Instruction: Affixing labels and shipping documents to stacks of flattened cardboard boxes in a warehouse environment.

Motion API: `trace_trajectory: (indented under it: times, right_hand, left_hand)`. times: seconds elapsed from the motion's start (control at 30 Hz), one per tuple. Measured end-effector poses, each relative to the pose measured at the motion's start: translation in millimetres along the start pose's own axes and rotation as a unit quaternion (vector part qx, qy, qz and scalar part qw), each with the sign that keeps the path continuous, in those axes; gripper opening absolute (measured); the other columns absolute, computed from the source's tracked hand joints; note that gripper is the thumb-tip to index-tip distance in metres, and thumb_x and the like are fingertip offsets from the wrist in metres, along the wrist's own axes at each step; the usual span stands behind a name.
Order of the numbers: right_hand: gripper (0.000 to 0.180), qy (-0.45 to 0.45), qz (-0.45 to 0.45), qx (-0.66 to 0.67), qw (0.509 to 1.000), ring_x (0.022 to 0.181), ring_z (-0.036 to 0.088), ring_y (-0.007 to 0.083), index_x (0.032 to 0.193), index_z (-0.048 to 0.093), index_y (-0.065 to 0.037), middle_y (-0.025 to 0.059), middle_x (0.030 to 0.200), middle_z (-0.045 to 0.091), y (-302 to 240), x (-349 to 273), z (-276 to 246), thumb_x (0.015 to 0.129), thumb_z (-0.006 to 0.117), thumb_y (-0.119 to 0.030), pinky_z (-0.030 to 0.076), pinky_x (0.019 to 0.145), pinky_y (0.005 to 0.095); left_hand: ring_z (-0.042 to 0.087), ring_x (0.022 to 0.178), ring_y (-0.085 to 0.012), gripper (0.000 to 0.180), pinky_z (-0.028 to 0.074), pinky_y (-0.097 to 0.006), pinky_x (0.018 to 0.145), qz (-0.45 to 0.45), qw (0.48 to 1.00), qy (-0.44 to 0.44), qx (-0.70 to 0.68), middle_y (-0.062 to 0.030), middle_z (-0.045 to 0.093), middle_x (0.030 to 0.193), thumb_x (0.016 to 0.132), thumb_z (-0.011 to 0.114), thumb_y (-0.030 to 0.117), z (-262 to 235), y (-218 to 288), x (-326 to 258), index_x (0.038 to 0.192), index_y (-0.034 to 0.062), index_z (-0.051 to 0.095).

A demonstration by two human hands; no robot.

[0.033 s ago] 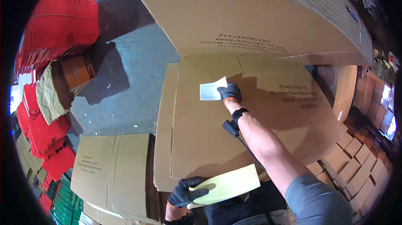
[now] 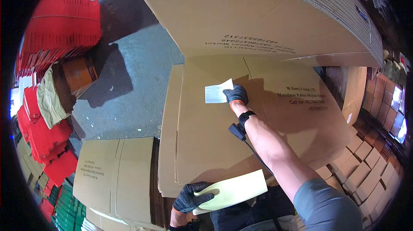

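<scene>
My right hand (image 2: 236, 95), in a dark grey knit glove with an orange cuff, pinches the right edge of a small white paper slip (image 2: 214, 94). The slip's right corner stands up while its left part lies against a large flat cardboard carton (image 2: 223, 140). Near my body, my left hand (image 2: 191, 197), gloved the same way, is closed on the left end of a pale yellow sheaf of paper (image 2: 238, 189). Its thumb lies on top, and the sheaf curves upward to the right. The fingers beneath it are partly hidden.
Flattened cartons (image 2: 258, 11) stand on edge behind the work surface. A lower carton stack (image 2: 99, 168) sits at left. Bundled red sheets (image 2: 64, 20) and a brown box (image 2: 77, 74) are on the left floor. Several small brown boxes (image 2: 361, 170) lie at right. A cable (image 2: 254, 151) hangs beside my right wrist.
</scene>
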State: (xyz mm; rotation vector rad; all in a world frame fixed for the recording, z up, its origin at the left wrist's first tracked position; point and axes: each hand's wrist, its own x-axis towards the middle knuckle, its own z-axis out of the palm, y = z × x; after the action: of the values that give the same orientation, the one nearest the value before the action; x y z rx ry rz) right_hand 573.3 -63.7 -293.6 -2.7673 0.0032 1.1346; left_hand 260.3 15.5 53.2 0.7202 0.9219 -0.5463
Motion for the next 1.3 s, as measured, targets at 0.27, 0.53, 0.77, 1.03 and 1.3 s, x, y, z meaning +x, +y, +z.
trace_trajectory:
  times: [0.27,0.53,0.77,1.03,1.3]
  right_hand:
    - [0.040,-0.023,0.031,-0.032,0.999,0.091,0.075,0.0355,0.102,0.079,-0.009,0.0182,0.098,0.076,-10,0,-6,0.073,0.080,-0.037,0.058,0.079,0.0454]
    - [0.080,-0.046,0.046,-0.138,0.988,0.113,0.068,0.0349,0.137,0.057,-0.010,0.0197,0.123,0.069,-26,-15,-8,0.071,0.083,-0.046,0.053,0.092,0.0510]
    - [0.110,0.192,-0.062,-0.319,0.926,0.131,0.054,0.0335,0.160,0.026,-0.008,0.0191,0.151,0.048,22,39,-2,0.078,0.075,-0.063,0.043,0.106,0.0559]
    - [0.065,-0.052,-0.353,-0.115,0.927,0.122,0.059,0.0415,0.118,0.067,-0.001,0.0236,0.127,0.064,-31,-37,4,0.084,0.068,-0.056,0.046,0.105,0.0496]
    - [0.095,-0.148,-0.193,-0.275,0.930,0.155,0.022,0.0378,0.159,0.025,0.001,0.0246,0.166,0.023,204,-60,-191,0.095,0.055,-0.061,0.020,0.126,0.0487]
  left_hand:
    - [0.068,0.084,-0.0105,0.022,0.055,-0.027,0.077,-0.034,0.999,0.013,0.012,-0.0078,0.078,0.095,0.089,0.081,0.011,3,13,5,0.109,0.0018,0.079]
    - [0.068,0.081,-0.0107,0.021,0.055,-0.028,0.075,-0.058,0.998,0.025,0.015,-0.0080,0.078,0.092,0.088,0.082,0.011,-2,14,5,0.106,0.0020,0.079]
    - [0.067,0.082,-0.0102,0.018,0.055,-0.030,0.075,-0.058,0.997,0.015,-0.039,-0.0069,0.078,0.092,0.090,0.079,0.010,10,16,21,0.106,0.0025,0.079]
    - [0.067,0.084,-0.0101,0.023,0.055,-0.030,0.076,-0.018,0.995,0.071,0.063,-0.0070,0.078,0.091,0.089,0.081,0.019,5,10,9,0.104,0.0027,0.080]
    - [0.068,0.083,-0.0124,0.023,0.055,-0.031,0.078,0.008,0.990,0.037,0.134,-0.0091,0.078,0.093,0.090,0.080,0.018,9,21,2,0.106,0.0012,0.078]
